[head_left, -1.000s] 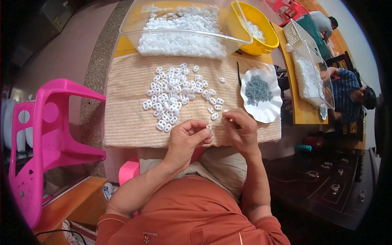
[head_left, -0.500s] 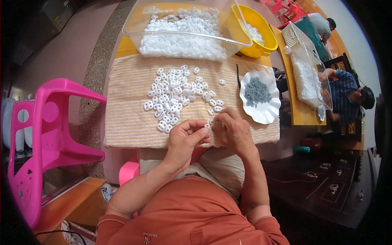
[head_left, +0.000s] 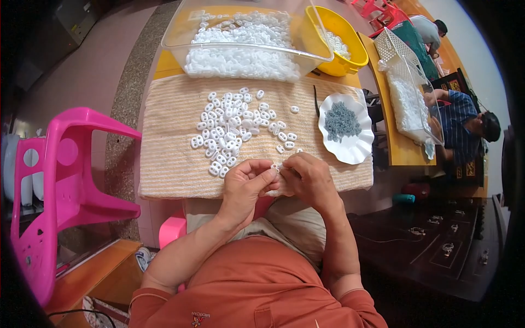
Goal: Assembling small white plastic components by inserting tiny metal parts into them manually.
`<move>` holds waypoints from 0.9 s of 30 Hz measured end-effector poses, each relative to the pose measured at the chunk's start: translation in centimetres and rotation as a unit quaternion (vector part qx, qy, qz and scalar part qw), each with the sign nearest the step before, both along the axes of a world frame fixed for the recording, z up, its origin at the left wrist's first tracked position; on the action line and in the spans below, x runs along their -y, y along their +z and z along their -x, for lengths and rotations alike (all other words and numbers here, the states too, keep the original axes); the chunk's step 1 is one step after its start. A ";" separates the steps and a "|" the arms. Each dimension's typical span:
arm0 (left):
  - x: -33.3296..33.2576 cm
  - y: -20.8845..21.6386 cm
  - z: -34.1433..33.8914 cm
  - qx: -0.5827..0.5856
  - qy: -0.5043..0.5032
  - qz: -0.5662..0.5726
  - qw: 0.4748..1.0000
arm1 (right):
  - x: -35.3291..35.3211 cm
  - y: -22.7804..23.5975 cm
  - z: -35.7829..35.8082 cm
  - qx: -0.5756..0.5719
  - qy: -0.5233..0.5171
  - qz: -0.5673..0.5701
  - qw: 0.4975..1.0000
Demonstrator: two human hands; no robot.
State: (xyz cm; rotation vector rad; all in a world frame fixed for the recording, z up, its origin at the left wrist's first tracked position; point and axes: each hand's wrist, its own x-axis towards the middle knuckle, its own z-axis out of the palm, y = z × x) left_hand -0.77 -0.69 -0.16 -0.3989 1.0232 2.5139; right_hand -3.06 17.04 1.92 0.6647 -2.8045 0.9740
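Near the front edge of the towel-covered table, my left hand (head_left: 243, 186) pinches a small white oval plastic piece (head_left: 275, 167) between thumb and fingers. Close against it, my right hand (head_left: 310, 179) has its fingers drawn together at the piece; whatever they hold is hidden. Beyond my hands spreads a pile of white two-hole oval pieces (head_left: 223, 131), with several loose ones trailing toward my right hand. Small grey translucent bits (head_left: 342, 121) are heaped on a white scalloped plate (head_left: 360, 155) to the right.
At the far side, a large clear bin (head_left: 322, 54) holds many white pieces, beside a yellow tub (head_left: 358, 59). A pink chair (head_left: 71, 202) stands left. Rightward, another table (head_left: 396, 158) bears a clear bin, with a person (head_left: 462, 123) seated beyond it.
My right hand has shifted slightly left and down, closer to the piece in my left hand. The left hand stays nearly where it was. The whole view has moved a little.
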 end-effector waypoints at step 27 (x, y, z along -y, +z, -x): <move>-0.1 0.1 0.1 0.003 0.003 0.003 1.000 | -1.8 -0.2 -0.3 0.178 -0.038 0.162 0.970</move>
